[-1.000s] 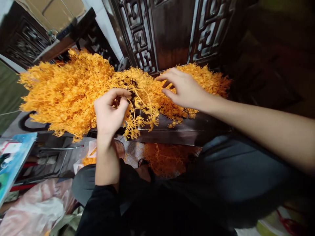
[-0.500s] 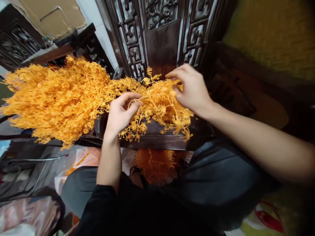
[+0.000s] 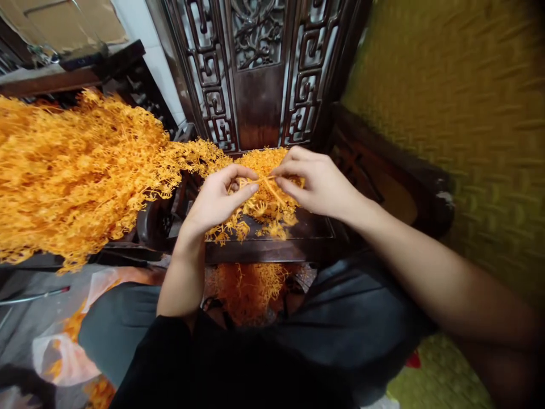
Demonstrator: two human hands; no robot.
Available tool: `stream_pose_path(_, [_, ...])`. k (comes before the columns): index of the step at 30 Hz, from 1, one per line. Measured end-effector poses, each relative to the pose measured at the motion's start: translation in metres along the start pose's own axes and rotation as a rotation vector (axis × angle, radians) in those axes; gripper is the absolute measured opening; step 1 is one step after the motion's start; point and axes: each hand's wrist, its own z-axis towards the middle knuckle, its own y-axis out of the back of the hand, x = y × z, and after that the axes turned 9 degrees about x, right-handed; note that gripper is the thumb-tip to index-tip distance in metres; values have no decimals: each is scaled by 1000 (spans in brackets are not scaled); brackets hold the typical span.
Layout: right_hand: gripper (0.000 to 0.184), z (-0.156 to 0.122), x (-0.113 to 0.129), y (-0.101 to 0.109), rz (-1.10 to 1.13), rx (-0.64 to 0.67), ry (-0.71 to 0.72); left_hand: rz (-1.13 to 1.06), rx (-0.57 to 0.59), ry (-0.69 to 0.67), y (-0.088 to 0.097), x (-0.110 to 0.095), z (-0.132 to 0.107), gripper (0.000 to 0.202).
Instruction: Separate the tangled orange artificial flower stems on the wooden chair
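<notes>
Hands (image 3: pixel 217 199) now together, fingers (image 3: pixel 283 170) hiding sprig (image 3: pixel 266 184)

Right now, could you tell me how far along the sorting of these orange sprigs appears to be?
Possibly done: a clump of orange sprigs lies on the floor below the dark wooden bench. In hand: the left hand and right hand pinch one sprig between them. Left: the large orange pile alongside.
</notes>
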Motion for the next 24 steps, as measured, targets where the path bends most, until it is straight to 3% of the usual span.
stream_pose_path(2, [19,0,-2,2,-3,-183,-81,20,54,-9,-7,5,6,24])
stream_pose_path(4, [20,1,-3,1,63,-263,-156,26,60,-19,-14,8,13,23])
stream_pose_path(6, [28,2,-6,0,219,-209,-223,17,21,-26,-20,11,19,23])
stream_pose_path(8, [41,1,-8,-3,393,-36,-268,-3,-29,-25,-24,12,24,24])
stream_pose_path(11, [52,-1,-11,-6,390,210,-237,-51,-49,-10,-25,14,29,26])
stream_pose_path(13, [41,-2,-13,-7,249,197,-165,-69,3,21,-25,16,32,31])
stream_pose_path(15, [33,-2,-13,-8,168,69,-99,-55,92,45,-27,20,33,36])
stream_pose_path(17, [35,0,-13,-11,175,-27,-57,-17,178,17,-32,23,35,37])
stream_pose_path(20, [34,2,-12,-18,228,-19,-45,87,263,-53,-42,25,34,36])
stream_pose_path(22, [38,4,-13,-22,259,-11,-85,230,192,0,-44,24,31,33])
stream_pose_path(24, [46,5,-15,-24,332,-4,-183,342,14,50,-41,20,28,40])
